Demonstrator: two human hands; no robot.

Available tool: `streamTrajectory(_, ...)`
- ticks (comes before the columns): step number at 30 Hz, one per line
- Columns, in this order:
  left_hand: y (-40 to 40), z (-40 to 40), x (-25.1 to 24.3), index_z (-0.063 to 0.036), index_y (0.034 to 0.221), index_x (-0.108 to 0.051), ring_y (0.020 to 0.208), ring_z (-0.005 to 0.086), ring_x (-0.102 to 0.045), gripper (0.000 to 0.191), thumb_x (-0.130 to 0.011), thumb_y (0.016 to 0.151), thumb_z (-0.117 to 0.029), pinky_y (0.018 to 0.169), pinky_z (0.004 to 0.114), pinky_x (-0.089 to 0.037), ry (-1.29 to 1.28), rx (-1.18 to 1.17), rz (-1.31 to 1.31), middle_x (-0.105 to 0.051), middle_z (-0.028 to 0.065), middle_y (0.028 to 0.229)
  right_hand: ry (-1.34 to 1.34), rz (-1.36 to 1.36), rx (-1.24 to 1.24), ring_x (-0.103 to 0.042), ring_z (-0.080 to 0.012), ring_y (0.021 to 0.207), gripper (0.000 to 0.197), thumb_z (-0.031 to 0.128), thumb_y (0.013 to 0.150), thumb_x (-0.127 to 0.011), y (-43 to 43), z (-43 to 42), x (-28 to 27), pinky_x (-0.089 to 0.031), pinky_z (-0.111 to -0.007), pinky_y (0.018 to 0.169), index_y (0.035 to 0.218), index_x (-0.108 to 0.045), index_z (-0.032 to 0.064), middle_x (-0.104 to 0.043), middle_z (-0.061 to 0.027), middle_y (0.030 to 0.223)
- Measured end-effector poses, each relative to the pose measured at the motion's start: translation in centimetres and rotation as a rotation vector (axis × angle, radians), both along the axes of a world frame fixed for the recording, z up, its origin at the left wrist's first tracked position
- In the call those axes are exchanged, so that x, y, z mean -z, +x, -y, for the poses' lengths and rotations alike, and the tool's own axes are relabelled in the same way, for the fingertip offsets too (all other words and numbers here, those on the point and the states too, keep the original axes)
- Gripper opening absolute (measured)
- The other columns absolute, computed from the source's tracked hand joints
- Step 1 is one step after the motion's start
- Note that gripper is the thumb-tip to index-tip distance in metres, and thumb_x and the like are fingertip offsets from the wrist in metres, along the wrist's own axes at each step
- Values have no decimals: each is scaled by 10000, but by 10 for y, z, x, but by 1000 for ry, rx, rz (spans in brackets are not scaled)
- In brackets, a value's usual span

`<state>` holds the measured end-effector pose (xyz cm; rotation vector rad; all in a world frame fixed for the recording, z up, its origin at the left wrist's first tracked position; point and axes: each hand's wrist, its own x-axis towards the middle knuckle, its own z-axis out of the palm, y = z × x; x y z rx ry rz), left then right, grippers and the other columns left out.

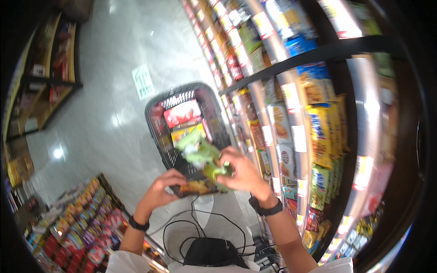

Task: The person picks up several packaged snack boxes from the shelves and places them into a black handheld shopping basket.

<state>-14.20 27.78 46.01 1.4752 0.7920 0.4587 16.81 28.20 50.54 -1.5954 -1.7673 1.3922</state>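
A dark plastic shopping basket (150, 117) stands on the floor before me, holding a red package (182, 113) and a yellow package (188, 132). My right hand (240, 172) grips a green snack packet (199, 150) over the basket's near right part; the packet is blurred. At the basket's near edge, my left hand (164, 187) has thumb and fingers curved around the end of a dark packet with an orange-brown picture (196, 187). How firmly it holds that packet is unclear. Both wrists wear black bands.
Shelves of packaged snacks (319, 133) with a price-label rail (297, 136) rise close on the right. A display of colorful packets (85, 218) stands lower left, a wooden shelf unit (44, 78) upper left. Black cables (205, 218) hang before my body.
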Motion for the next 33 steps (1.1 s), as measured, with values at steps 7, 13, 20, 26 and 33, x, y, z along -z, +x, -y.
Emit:
streamTrajectory(7, -29, -2, -149, -21, 1052, -687, 1079, 254, -675, 474, -868, 626, 80, 889, 342, -551, -257, -108, 300, -676, 116, 1115, -24, -210, 29, -559, -232, 742, 383, 184, 734, -770, -23, 38, -171, -448, -364, 642, 990, -560, -9, -546, -113, 902)
streamTrajectory(13, -40, -1, -171, -37, 1141, -606, 1081, 218, -666, 629, -974, 635, -103, 906, 355, -539, -349, -117, 557, -681, 93, 1094, -182, -653, 214, -577, -104, 941, 524, 67, 860, -758, -52, 68, -215, -470, -265, 809, 1297, -474, 19, -643, -64, 1053)
streamTrajectory(20, -12, -16, -202, -33, 1226, -577, 1058, 144, -630, 719, -979, 634, -101, 946, 311, -495, -414, -77, 490, -651, 37, 1157, -446, -829, 129, -549, -136, 1178, 628, 240, 935, -707, -33, 53, -220, -414, -322, 1048, 1448, -458, -23, -640, -77, 1256)
streamTrajectory(26, 52, -34, -239, -36, 1327, -516, 1072, 160, -640, 821, -919, 617, 49, 924, 289, -512, -341, -142, 510, -646, 66, 1142, -436, -883, 236, -599, -152, 1092, 566, 394, 946, -663, 17, 25, -224, -457, -306, 984, 1334, -592, -12, -668, -79, 1200)
streamTrajectory(33, 109, -53, -264, 18, 1421, -408, 1098, 182, -643, 825, -886, 768, -147, 974, 328, -520, -349, -463, 654, -633, 98, 1193, -172, -1154, 571, -674, -191, 1016, 429, 254, 949, -572, 123, -12, -239, -514, -334, 936, 1298, -587, 4, -689, -107, 1162)
